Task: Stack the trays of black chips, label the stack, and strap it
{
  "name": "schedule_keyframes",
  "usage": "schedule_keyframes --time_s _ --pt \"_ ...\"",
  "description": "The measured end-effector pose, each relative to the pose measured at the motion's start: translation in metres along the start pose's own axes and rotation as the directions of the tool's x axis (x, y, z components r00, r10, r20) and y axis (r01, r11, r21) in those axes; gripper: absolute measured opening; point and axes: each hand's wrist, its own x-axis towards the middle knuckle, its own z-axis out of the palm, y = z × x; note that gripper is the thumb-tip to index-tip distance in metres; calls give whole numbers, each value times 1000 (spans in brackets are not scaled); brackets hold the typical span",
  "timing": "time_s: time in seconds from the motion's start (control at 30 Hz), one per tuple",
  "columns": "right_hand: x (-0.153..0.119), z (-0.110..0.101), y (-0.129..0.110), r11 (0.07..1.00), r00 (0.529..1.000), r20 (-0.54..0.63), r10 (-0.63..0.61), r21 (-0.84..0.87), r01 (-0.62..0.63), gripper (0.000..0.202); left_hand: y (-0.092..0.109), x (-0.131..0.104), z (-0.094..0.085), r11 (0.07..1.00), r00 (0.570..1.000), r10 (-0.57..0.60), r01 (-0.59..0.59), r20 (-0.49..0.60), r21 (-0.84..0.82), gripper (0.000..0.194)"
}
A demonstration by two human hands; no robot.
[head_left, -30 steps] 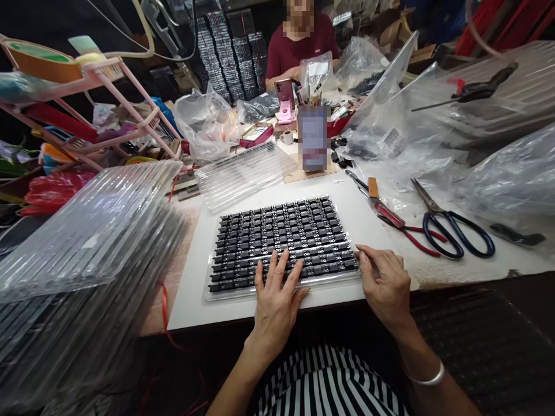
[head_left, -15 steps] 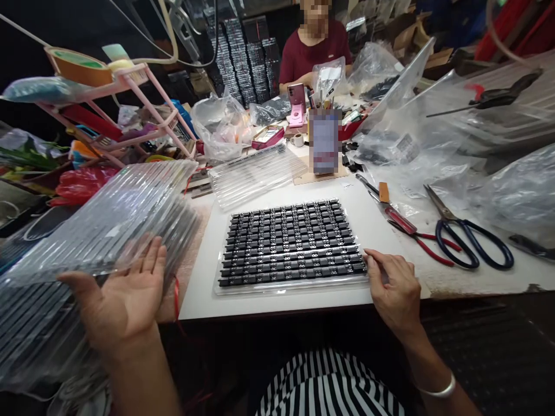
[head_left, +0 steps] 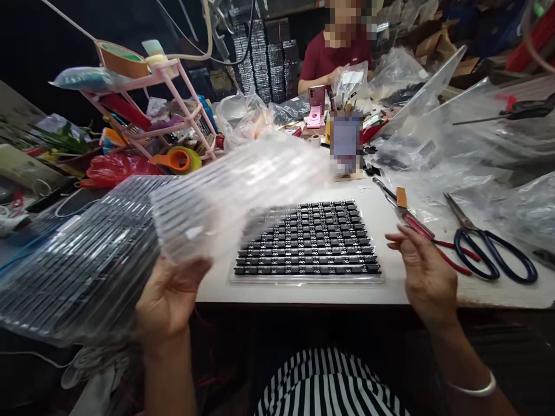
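Observation:
My left hand (head_left: 171,297) grips the near edge of a clear ribbed plastic tray (head_left: 191,214), blurred by motion. The tray is tilted in the air and covers the far left part of a filled tray. That filled tray lies flat on the white work surface, with rows of small black parts (head_left: 307,245) and a clear rim (head_left: 303,279). To the right of it my right hand (head_left: 429,280) hovers, fingers loosely bent and apart, holding nothing. A stack of similar filled trays (head_left: 82,260) stands at the left.
Large scissors (head_left: 477,242) and red-handled pliers (head_left: 455,257) lie at the right, near clear plastic bags (head_left: 442,167). A pink rack (head_left: 186,104) stands back left. Across the table sits a person in a dark red shirt (head_left: 314,60), near a phone on a pink stand (head_left: 315,107).
My left hand has closed on the clear tray from the top of the left stack and swung it right, over the filled tray. My right hand has come away from the filled tray's corner.

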Motion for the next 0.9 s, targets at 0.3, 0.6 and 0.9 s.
schedule_keyframes --time_s 0.3,0.6,0.9 --pt "34 10 -19 814 824 458 334 301 -497 59 -40 21 -24 791 988 27 -114 151 601 46" --pt "22 -17 32 886 822 330 464 -157 -437 71 -68 46 -16 466 916 95 -387 390 796 41" --pt "52 16 16 838 886 462 31 -495 229 49 -71 81 13 353 841 27 -513 540 782 53"
